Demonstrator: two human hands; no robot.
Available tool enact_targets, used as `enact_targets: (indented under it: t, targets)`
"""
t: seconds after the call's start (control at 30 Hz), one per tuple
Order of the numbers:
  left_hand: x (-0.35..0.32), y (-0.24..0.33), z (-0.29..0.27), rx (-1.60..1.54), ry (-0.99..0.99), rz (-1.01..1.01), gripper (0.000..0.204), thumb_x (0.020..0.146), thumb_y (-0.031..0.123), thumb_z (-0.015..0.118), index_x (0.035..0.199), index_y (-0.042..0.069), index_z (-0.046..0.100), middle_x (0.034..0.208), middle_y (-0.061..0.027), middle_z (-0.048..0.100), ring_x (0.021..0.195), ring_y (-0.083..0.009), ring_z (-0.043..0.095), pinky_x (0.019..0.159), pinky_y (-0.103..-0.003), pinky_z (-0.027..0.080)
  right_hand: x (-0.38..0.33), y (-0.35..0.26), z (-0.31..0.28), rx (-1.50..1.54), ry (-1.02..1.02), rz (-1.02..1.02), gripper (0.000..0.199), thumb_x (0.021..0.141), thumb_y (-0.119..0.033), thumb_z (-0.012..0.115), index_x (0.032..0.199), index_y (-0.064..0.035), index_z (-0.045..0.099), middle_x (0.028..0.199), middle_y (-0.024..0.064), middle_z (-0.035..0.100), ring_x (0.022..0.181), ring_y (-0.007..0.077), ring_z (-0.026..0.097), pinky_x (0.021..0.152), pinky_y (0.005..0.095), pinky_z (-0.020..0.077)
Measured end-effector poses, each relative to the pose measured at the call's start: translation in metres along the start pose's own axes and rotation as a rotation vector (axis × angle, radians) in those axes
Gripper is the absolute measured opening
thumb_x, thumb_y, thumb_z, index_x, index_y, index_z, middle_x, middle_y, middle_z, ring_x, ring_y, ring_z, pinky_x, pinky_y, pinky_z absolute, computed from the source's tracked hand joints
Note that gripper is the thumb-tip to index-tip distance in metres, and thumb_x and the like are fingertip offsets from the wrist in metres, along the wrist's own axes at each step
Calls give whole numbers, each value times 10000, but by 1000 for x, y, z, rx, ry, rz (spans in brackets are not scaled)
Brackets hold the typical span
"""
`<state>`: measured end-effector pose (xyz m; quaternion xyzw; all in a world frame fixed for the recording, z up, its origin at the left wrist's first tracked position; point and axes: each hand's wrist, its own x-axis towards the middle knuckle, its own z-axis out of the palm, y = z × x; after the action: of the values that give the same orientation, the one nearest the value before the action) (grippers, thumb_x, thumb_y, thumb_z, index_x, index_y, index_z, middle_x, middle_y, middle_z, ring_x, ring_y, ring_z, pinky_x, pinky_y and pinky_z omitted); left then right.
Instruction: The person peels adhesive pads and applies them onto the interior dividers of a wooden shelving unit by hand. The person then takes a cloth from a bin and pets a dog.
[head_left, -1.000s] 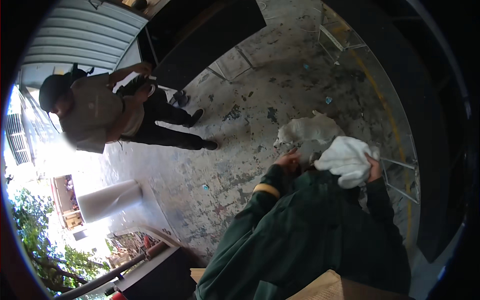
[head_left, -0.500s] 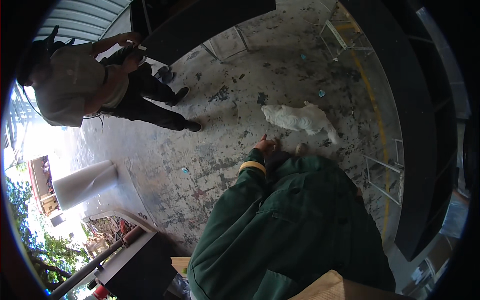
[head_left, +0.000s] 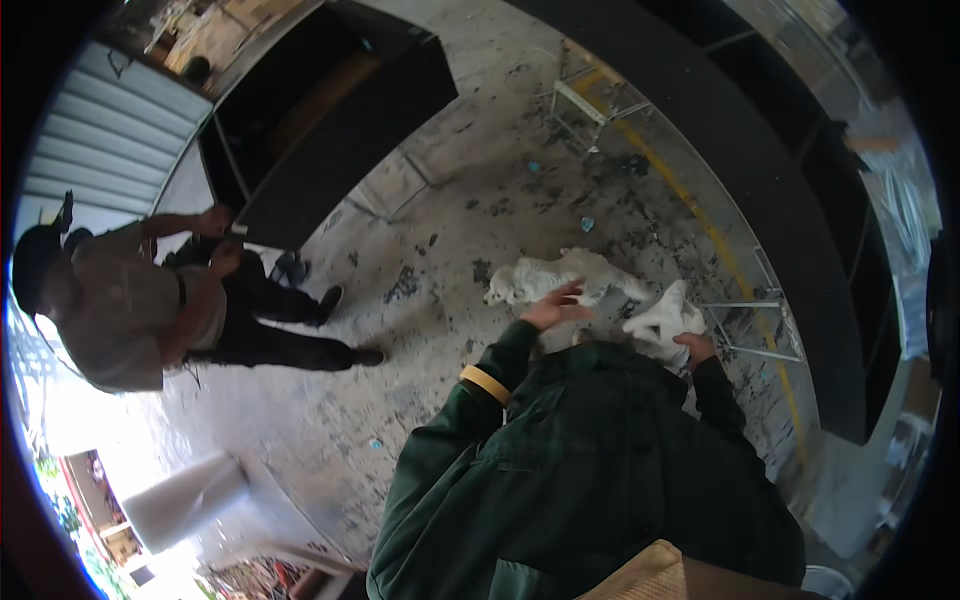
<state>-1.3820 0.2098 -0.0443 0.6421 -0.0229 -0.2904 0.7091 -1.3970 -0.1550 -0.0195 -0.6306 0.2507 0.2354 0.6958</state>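
My right hand is closed on the edge of a crumpled white cloth, which hangs in loose folds in front of my body. My left hand is stretched out with its fingers apart and nothing in it. A yellowish band circles my left sleeve. Just past that hand, a white dog with shaggy fur is on the floor; my hand overlaps it in the picture, and whether they touch I cannot tell.
Another person stands at the left, hands by a dark cabinet raised on metal legs. A long black cabinet on metal trestles curves along the right. A translucent white roll lies at lower left on the worn concrete floor.
My right hand has come into view with the white cloth. My left hand has reached forward and opened toward the dog. The view has shifted, showing more of the cabinets.
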Motion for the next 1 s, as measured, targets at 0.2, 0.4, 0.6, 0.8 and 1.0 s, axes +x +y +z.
enact_targets:
  t: [0.2, 0.4, 0.6, 0.8, 1.0]
  targets:
    - [5, 121, 75, 608, -219, 700, 642, 669, 277, 766, 1207, 61, 491, 1122, -169, 537, 1056, -280, 518, 857, -381, 416, -95, -91, 83, 106, -205, -255, 527, 606, -2, 604, 1127, 24, 531, 992, 104, 609, 943, 237, 578, 847, 321, 433]
    - [-2, 127, 74, 479, -447, 334, 278, 772, 161, 678, 976, -6, 591, 922, -115, 576, 932, -213, 565, 751, -330, 425, -117, -90, 63, 249, -186, -303, 409, 621, -13, 562, 1027, 23, 592, 989, 88, 621, 921, 208, 588, 840, 303, 434]
    - [-19, 162, 69, 90, -394, 154, 297, 896, 258, 542, 1003, -13, 598, 834, -34, 551, 750, -98, 473, 692, -271, 399, -128, -108, 24, -39, 127, -316, 361, 706, -53, 541, 1065, -41, 570, 794, 21, 602, 672, 110, 559, 636, 221, 443]
    - [14, 194, 92, 590, -464, -66, 303, 900, 272, 532, 1050, 11, 567, 698, -46, 536, 653, -68, 441, 608, -248, 389, -121, -166, 60, -621, -195, -842, 570, 714, -163, 696, 1233, -68, 482, 1246, 124, 471, 1185, 226, 395, 968, 362, 344]
    - [87, 206, 141, 373, -551, 241, 267, 870, 176, 573, 1061, -9, 556, 860, -103, 616, 785, -111, 517, 715, -281, 425, -54, -187, 11, -583, -610, -269, 646, 617, -249, 788, 1173, -45, 527, 1249, 128, 471, 1118, 246, 454, 893, 333, 378]
